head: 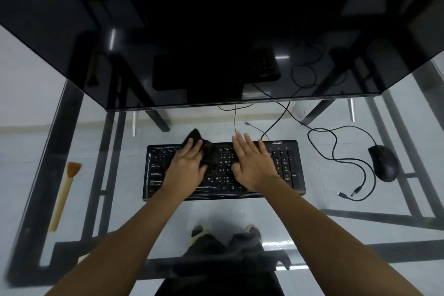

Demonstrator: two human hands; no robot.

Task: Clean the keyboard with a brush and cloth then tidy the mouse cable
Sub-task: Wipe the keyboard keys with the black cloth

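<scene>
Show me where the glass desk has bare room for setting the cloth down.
Free: the glass between brush and keyboard, and the strip in front of the keyboard. Crowded: right of the keyboard, where the mouse and its looping cable sprawl.

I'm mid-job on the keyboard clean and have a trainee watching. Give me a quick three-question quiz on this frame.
1. True or false: the brush is in the left hand.
2. Which hand presses the cloth on the keyboard? A) left B) right C) neither
3. Fill in: the mouse lies to the ____ of the keyboard, its cable loose on the glass.

Key
1. False: it lies on the glass to the left, apart from both hands.
2. A: the right hand lies flat on the keys beside the cloth.
3. Right.
</scene>
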